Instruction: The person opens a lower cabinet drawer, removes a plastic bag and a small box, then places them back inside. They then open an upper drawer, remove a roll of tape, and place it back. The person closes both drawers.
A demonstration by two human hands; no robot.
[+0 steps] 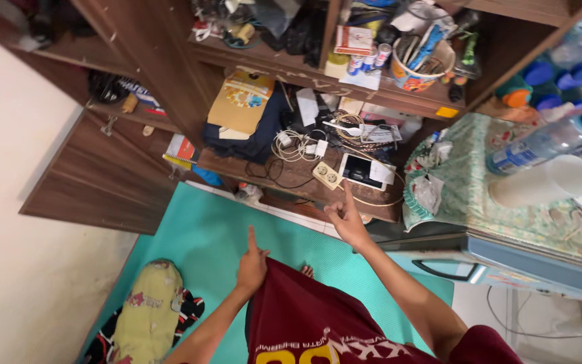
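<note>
Nearest to us is the dark red shirt (304,317), its fabric with yellow and white lettering filling the bottom of the view. Our left hand (252,264) rests on the upper edge of this shirt, fingers closed on the cloth with the forefinger sticking up. We cannot tell how firmly it grips. Our right hand (345,219) is raised off the shirt, loosely open and holding nothing, its forefinger pointing up toward the shelf (291,176) ahead.

Under us lies a teal mat (203,236), and on its left end sits a yellowish pillow (148,310) resting over a dark patterned cloth (186,310).

On the low wooden shelf, just beyond our right fingertip, we see a white power strip (327,175) and a phone (360,171) lying flat, with a tangle of white cables (298,145) beside them. Farther left on that shelf a yellow folder (240,101) lies on folded dark clothes (261,128), and a small notebook (180,149) sits at the shelf's edge. The shelf above carries small cans (368,59) and a bright cup (417,71) stuffed with pens.

To our right stands a table with a flowered cloth (466,182). Blue-capped plastic bottles (550,138) lie on it, next to a white cup (543,180).
</note>
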